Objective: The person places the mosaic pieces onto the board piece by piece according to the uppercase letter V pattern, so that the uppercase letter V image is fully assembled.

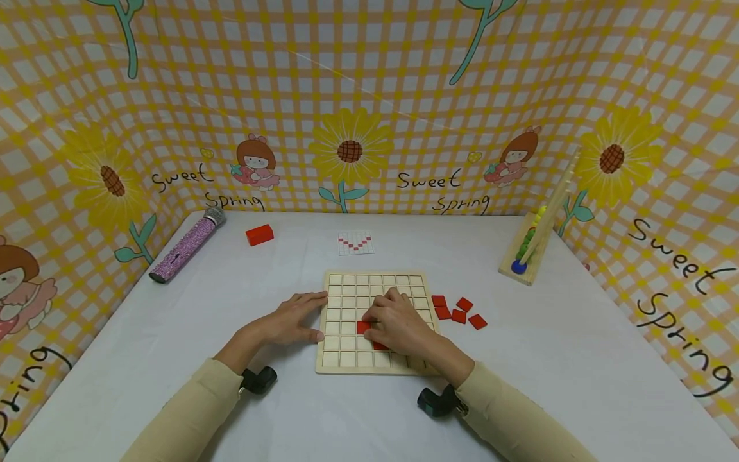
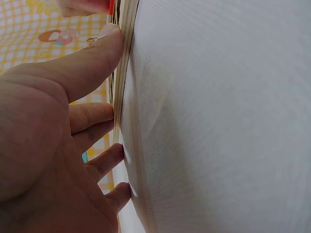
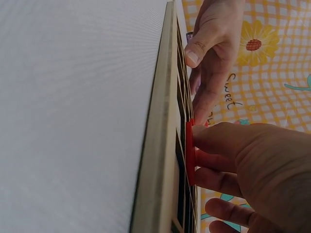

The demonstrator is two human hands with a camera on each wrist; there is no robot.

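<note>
A wooden grid board lies on the table in the head view. My left hand is spread at its left side, thumb and fingertips touching the edge. Over the lower middle cells, my right hand holds a red square tile between thumb and fingers, at the level of the board. Another red tile shows partly beneath that hand. In the right wrist view, the thumb and two fingers meet red tile at the board surface; the other fingers are loosely bent.
Several loose red tiles lie right of the board. Behind it is a small pattern card with red marks. A red block and a glittery purple microphone are back left; a wooden bead stand is back right.
</note>
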